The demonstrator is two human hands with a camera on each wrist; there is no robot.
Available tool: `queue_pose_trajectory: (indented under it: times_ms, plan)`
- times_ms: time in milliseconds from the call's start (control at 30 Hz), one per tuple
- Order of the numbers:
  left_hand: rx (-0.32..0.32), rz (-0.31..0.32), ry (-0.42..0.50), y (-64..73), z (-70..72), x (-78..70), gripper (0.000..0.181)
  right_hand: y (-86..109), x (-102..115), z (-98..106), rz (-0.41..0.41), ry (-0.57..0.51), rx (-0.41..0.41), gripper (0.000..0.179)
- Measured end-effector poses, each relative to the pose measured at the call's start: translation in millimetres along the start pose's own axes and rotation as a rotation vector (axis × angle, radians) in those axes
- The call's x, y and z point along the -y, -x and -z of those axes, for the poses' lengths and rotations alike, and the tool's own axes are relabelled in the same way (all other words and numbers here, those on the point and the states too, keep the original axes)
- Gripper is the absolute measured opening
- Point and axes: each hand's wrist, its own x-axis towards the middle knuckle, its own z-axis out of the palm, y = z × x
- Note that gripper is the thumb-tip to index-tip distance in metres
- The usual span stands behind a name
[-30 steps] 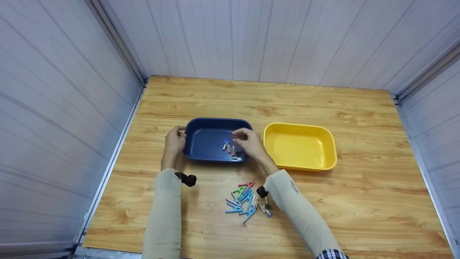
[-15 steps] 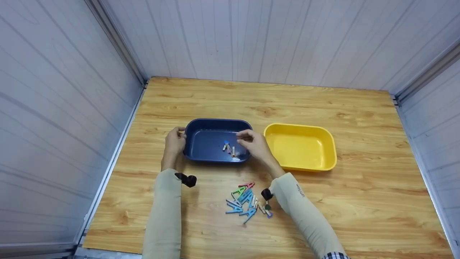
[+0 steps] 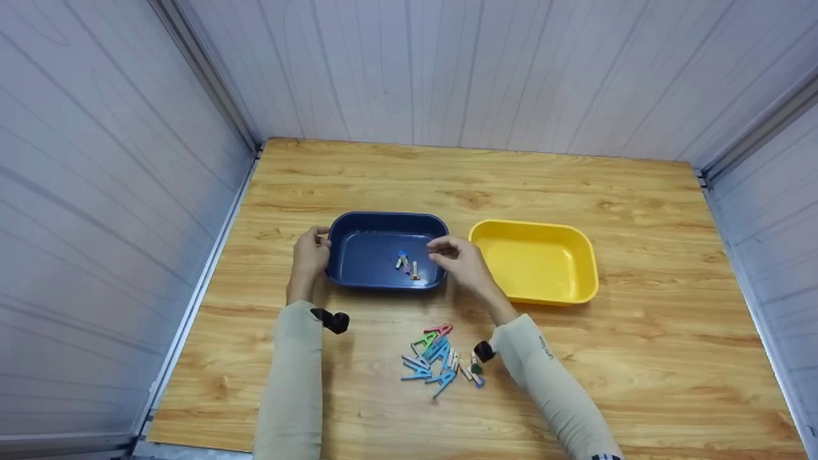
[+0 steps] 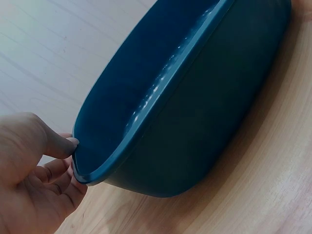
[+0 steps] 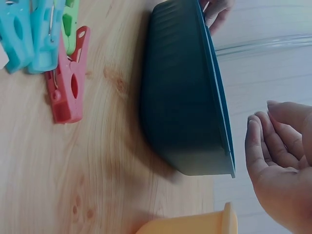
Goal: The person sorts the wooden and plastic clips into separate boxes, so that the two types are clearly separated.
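A dark blue basin (image 3: 358,249) sits on the wooden table. My left hand (image 3: 311,252) grips its left rim, thumb on top and fingers beneath, as the left wrist view shows. Several small wooden clothespins (image 3: 404,261) lie inside it, towards the right. Just above the basin's right rim, my right hand (image 5: 282,151) hovers with loosely curled fingers and holds nothing. In front of the basin lies a pile of clothespins (image 3: 438,348), some plastic in blue, green and pink, others small and wooden. The pink clothespin (image 5: 68,83) shows closely in the right wrist view.
Right of the blue basin stands a yellow basin (image 3: 533,265), close to my right wrist. Pale panel walls (image 3: 409,70) rise behind the table and on both sides.
My right hand has drawn back a little to the right, from over the blue basin's inside to its right rim. My left hand keeps its hold on the rim.
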Motion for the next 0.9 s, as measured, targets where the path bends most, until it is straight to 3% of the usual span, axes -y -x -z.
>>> queue_pose_trajectory:
  times_ms: [233, 900]
  plan:
    - [0.005, 0.011, 0.007, 0.2, 0.0, 0.2, 0.033, -2.8, -26.2, 0.5, -0.007, -0.016, -0.016, 0.022]
    - [-0.007, 0.011, 0.02, 1.9, -0.9, -0.8, 0.033, 23.3, -24.5, 13.0, 0.038, -0.041, 0.026, 0.022]
